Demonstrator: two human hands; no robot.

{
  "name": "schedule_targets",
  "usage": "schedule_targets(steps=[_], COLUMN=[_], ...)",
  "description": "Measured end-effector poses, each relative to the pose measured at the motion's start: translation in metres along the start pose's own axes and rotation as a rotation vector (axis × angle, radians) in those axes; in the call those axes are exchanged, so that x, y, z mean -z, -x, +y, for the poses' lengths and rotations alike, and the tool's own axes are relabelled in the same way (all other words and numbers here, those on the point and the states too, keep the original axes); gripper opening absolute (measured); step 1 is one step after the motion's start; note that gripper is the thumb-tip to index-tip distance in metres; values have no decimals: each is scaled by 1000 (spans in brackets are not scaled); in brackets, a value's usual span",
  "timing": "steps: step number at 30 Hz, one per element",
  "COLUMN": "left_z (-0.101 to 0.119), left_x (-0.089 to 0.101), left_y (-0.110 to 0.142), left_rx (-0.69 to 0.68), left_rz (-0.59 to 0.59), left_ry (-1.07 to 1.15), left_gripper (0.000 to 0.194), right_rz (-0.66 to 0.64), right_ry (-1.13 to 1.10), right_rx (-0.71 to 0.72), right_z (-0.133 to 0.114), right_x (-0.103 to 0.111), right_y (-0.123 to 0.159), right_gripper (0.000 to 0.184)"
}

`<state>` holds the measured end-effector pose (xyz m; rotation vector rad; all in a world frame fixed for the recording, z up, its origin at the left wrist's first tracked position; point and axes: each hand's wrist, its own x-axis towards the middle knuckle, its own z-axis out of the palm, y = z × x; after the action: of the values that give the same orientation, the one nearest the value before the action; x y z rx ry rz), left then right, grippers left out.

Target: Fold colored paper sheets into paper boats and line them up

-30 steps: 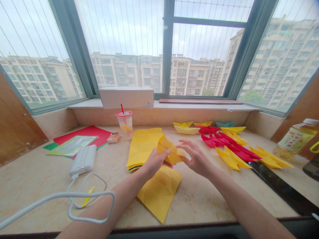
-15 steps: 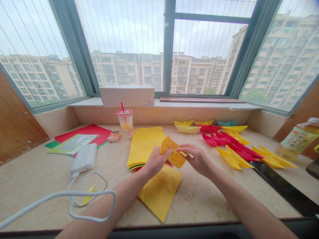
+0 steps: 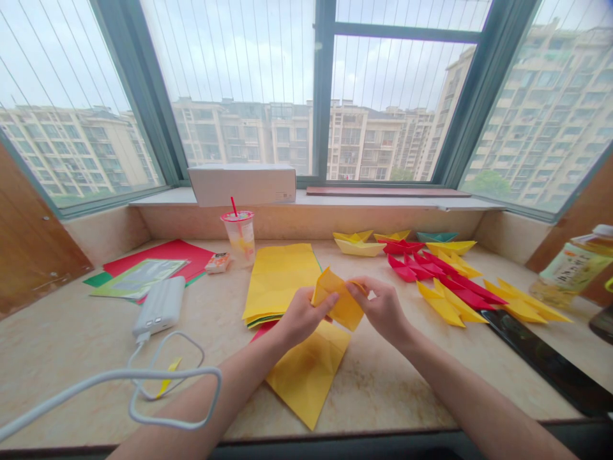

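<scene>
Yellow origami paper (image 3: 338, 300) is pinched up between my left hand (image 3: 301, 316) and right hand (image 3: 380, 310), both gripping it from either side, right around the middle of the frame. Just below sits a creased yellow sheet (image 3: 306, 374), with a stack of yellow paper (image 3: 280, 281) beside it. Red and yellow paper boats (image 3: 445, 284) crowd the tabletop (image 3: 383, 390) on the right.

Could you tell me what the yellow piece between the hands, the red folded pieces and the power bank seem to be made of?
The yellow piece, held by the left hand and right hand, looks like thin matte paper, with crisp creases. The red folded pieces look the same: dull, sharply folded. The white power bank is probably smooth plastic with a slight sheen.
</scene>
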<state>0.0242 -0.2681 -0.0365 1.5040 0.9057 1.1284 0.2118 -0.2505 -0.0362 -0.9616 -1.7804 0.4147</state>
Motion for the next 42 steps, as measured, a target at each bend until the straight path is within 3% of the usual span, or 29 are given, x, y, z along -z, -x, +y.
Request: schedule_targets(steps=[9,12,19,22,25,29,34,42], left_z=[4,6,9,14,17,16,11,7], left_x=[-1,-3,-1,0,-1,-2,-2,-6], left_y=[4,5,-2,-3,-1,1,3,4], left_rx=[-70,-86,93,123,127,101,93,75], left_rz=[5,25,207,257,234,185,-3,-79], left_ry=[-175,-207,163,275,310,282,230,218], left_gripper=[38,41,37,43,45,40,42,41], right_rz=[-3,2,-37,-113,-199,-217,-231,-243], right_ry=[124,96,-510,-628,-630,-630,-567,-531], right_rx=[58,-9,-216,-238,-228,-276,-299,-319], right_z=[-3,-7,-5,-3,-3,-6,-7,-1], right_x=[1,0,-3,-4,-8,-11,-9,-9], right_y=[2,3,-3,-4,-2,0,1,1], right_gripper=[23,26,46,46,47,54,61,50])
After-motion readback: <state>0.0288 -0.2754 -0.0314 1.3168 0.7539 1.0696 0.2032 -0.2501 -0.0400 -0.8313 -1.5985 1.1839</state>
